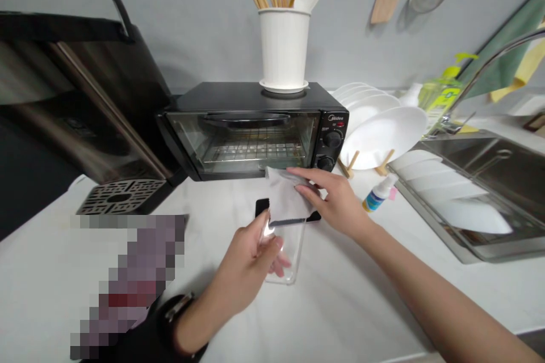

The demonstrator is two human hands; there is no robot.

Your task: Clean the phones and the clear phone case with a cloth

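A clear phone case (293,258) is held by its left side in my left hand (249,258), the thumb in front and fingertips showing through the plastic. My right hand (334,198) pinches a pale grey cloth (285,195) with serrated edges, thumb and fingers closed at its right side. The cloth covers the upper part of the case. Behind the cloth lies a flat black object (261,205), perhaps a phone, with only its ends showing. A small spray bottle (377,195) with a white cap stands to the right of my right hand.
Behind my hands is a black toaster oven (255,99), bearing a white pot (284,45) of chopsticks. White plates (392,130) stand in a rack beside a sink (462,249). A dark machine (123,108) with a drip tray and a pixelated patch (145,261) are at left.
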